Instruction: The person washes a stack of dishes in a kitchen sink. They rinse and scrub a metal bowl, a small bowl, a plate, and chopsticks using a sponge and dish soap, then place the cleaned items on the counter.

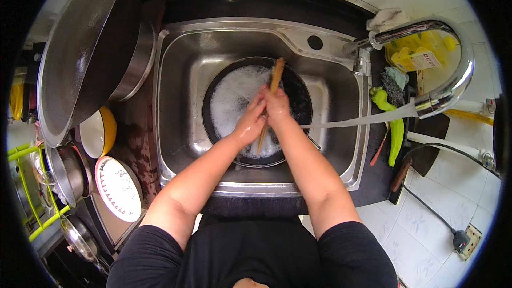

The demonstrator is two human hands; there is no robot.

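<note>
Over a round black pan (213,144) in the steel sink, both of my hands are wrapped round a bundle of wooden chopsticks (277,70). My left hand (250,120) closes on them from the left and lower side. Higher up, my right hand (277,108) grips the same bundle, pressed against the left. The bundle slants, its upper end pointing away from me and its lower end near the suds. White foam (229,96) covers much of the water in the pan. A stream of water (362,120) runs from the chrome faucet (461,69) toward my right forearm.
The sink (178,101) surrounds the pan. Left stand a large wok (74,48), a yellow bowl (98,132) and a white patterned plate (118,189). On the right lie green peppers (396,133), a dark scrubber (392,88), a yellow bottle (418,53) and a cleaver (429,146).
</note>
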